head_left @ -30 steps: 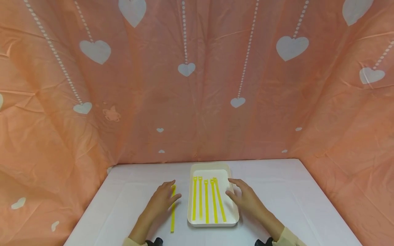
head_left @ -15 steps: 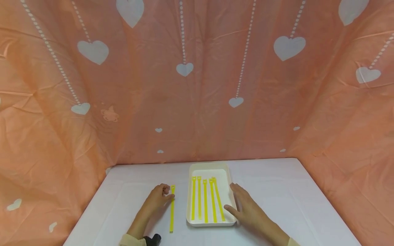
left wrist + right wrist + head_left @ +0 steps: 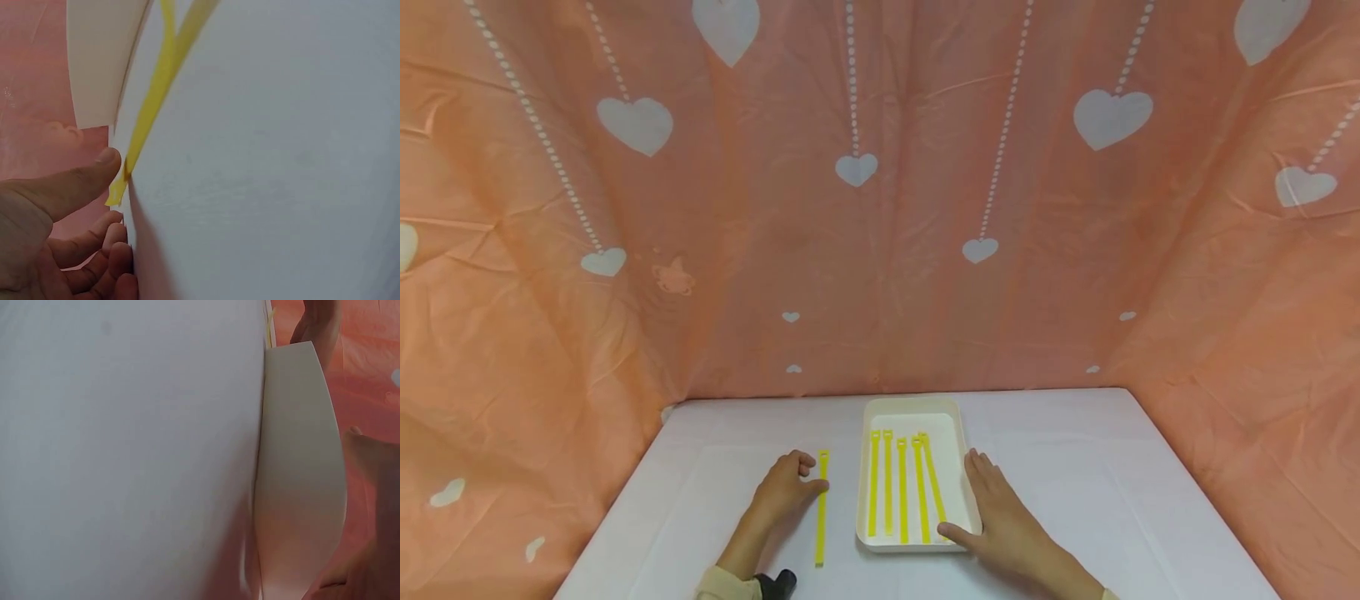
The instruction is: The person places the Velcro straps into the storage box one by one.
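On the white table a single yellow cable strap (image 3: 820,529) with a slotted head lies lengthwise, left of the tray. My left hand (image 3: 781,492) rests beside it, fingers loosely curled; the thumb tip overlaps the strap in the head view. Seen from the left wrist, the thumb is right at the slotted end of the strap (image 3: 149,112), and the other fingers sit near the table. Several similar straps (image 3: 902,492) lie side by side in a shallow cream tray (image 3: 912,404). My right hand (image 3: 1011,525) is along the tray's right side, fingers straight, thumb over the front right corner.
Peach cloth (image 3: 910,333) printed with white hearts walls in the table on the back and both sides. A black wrist mount (image 3: 777,585) is on the left wrist. In the right wrist view the tray's outer wall (image 3: 300,469) stands close by the hand.
My left hand has pulled back slightly to the left, its fingers curling and uncovering the strap's head. The right hand has shifted down along the tray's right edge.
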The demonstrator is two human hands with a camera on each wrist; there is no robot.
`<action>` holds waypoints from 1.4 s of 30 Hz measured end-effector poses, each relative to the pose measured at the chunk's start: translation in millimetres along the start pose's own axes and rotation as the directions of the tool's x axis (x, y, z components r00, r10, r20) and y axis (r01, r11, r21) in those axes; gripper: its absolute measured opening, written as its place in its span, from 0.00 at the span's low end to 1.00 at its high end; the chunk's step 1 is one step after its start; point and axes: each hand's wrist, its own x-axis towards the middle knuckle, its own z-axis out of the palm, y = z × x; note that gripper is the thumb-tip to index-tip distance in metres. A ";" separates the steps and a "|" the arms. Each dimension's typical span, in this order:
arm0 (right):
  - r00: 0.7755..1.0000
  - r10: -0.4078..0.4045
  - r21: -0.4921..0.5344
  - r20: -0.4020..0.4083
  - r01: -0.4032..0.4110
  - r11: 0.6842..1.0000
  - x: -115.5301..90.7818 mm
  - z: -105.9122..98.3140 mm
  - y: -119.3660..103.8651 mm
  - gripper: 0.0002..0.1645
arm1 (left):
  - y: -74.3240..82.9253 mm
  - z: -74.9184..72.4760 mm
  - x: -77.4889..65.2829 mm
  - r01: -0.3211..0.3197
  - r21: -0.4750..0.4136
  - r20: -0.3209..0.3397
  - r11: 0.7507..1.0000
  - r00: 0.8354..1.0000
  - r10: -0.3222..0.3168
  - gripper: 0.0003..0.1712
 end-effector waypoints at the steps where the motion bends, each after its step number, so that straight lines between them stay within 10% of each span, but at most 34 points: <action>1: 1.000 0.003 -0.002 0.006 -0.003 1.000 -0.2 0.2 -0.6 0.71 | -0.2 1.3 0.7 -0.004 0.005 -0.001 1.000 1.000 0.004 0.26; 42: 0.997 0.032 -0.043 0.072 -0.029 0.999 -2.7 4.0 -9.4 0.76 | 15.3 3.9 9.6 0.052 0.105 -0.054 0.993 0.997 -0.047 0.08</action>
